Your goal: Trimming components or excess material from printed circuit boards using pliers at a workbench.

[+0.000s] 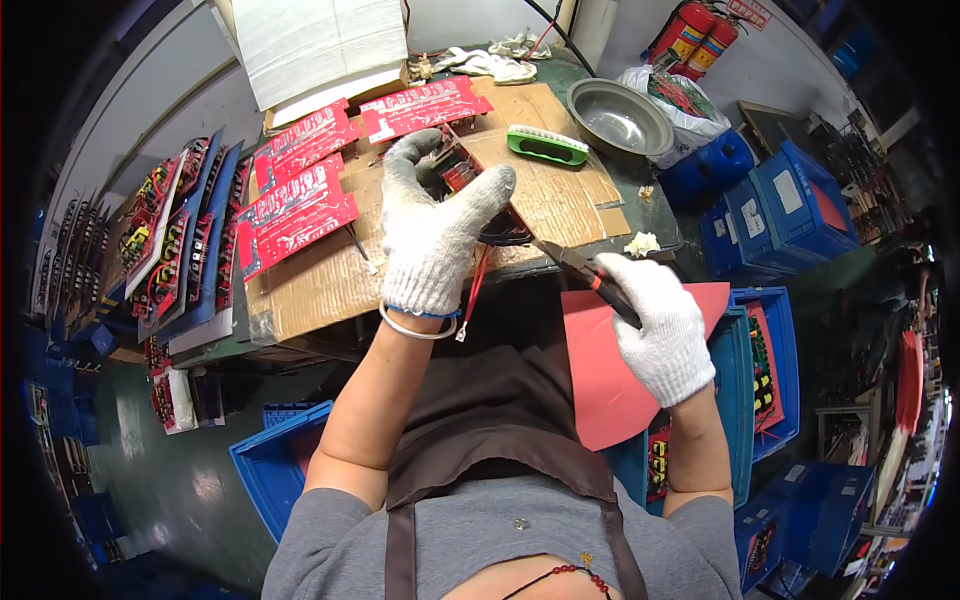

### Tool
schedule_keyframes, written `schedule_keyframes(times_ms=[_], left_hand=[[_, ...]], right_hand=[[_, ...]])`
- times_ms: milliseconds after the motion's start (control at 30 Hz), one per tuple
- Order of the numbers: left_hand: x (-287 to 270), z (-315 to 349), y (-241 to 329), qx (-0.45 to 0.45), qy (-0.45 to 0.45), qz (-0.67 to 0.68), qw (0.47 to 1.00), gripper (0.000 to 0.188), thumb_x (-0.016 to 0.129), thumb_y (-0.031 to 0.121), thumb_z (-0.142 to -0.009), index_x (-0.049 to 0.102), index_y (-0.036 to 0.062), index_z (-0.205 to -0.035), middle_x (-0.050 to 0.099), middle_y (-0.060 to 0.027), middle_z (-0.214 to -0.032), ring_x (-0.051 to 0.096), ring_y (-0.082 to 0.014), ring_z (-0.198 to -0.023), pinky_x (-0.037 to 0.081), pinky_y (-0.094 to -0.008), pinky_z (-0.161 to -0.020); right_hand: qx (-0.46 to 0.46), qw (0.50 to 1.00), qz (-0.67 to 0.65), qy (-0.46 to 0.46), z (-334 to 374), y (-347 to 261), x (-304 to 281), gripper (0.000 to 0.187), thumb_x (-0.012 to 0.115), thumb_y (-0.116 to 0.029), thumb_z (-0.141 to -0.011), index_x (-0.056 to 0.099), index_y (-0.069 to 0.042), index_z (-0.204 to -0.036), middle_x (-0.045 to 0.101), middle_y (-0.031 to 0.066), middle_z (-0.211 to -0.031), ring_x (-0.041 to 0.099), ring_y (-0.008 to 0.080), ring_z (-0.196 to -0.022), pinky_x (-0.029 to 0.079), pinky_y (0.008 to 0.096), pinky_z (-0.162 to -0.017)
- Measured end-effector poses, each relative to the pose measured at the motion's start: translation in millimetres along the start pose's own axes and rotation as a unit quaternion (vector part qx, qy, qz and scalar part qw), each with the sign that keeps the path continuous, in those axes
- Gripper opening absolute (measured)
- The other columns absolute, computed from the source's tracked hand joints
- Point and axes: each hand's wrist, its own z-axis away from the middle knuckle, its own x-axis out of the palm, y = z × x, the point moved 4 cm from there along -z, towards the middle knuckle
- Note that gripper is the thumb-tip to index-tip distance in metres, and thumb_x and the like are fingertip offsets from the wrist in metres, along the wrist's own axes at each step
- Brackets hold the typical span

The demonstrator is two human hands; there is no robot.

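Note:
My left hand [432, 235], in a white knit glove, grips a circuit board [462, 172] that is tilted up over the bench. Its fingers and thumb curl round the board's edges and hide part of it. Red wires [478, 282] with a pale connector hang below the board. In my gloved right hand [660, 325] is a pair of cutting pliers [590, 277] with black and orange handles. The jaws point at the board's lower right corner; whether they touch it I cannot tell. Left of the board, red circuit boards [295, 215] lie on the cardboard sheet [365, 295].
A green brush [547, 148] and a metal bowl [622, 118] stand at the back right. Circuit boards [178, 235] stack upright at the left. Blue bins [785, 215] and a pink sheet [610, 390] are on my right. Fire extinguishers [690, 38] stand by the wall.

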Motion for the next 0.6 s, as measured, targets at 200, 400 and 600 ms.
schedule_keyframes(times_ms=[200,400,600], left_hand=[[-6.8,0.1,0.6,0.013,-0.034,-0.008,0.999,0.069,0.088,0.011,-0.077,0.051,-0.0025,-0.134,0.064,-0.011,-0.113,0.064,-0.0161,-0.095,0.058,-0.032,-0.083],[-26.5,-1.3,-7.6,0.005,-0.054,0.075,0.996,0.072,0.083,0.011,-0.08,0.049,-0.003,-0.142,0.062,-0.0097,-0.118,0.063,-0.0164,-0.102,0.056,-0.0295,-0.087],[-69.7,-3.4,-15.6,-0.068,-0.051,0.26,0.962,0.037,0.062,0.013,-0.09,0.058,0.0037,-0.126,0.068,-0.0118,-0.115,0.069,-0.0263,-0.108,0.057,-0.0438,-0.095]], right_hand=[[0.096,0.907,-0.384,-0.142,-3.6,22.6,39.3,0.045,0.053,0.007,-0.084,0.068,-0.001,-0.127,0.073,0.0072,-0.099,0.067,0.0134,-0.09,0.053,0.0276,-0.085],[0.225,0.805,-0.54,-0.094,2.4,60.3,64.0,0.045,0.059,-0.002,-0.083,0.065,0.005,-0.126,0.07,0.0045,-0.09,0.053,0.0067,-0.063,0.045,0.0237,-0.059],[0.256,0.95,-0.139,0.109,52.9,147.1,53.4,0.045,0.059,-0.002,-0.086,0.067,-0.006,-0.13,0.074,0.0086,-0.103,0.071,0.0212,-0.092,0.055,0.0294,-0.082]])
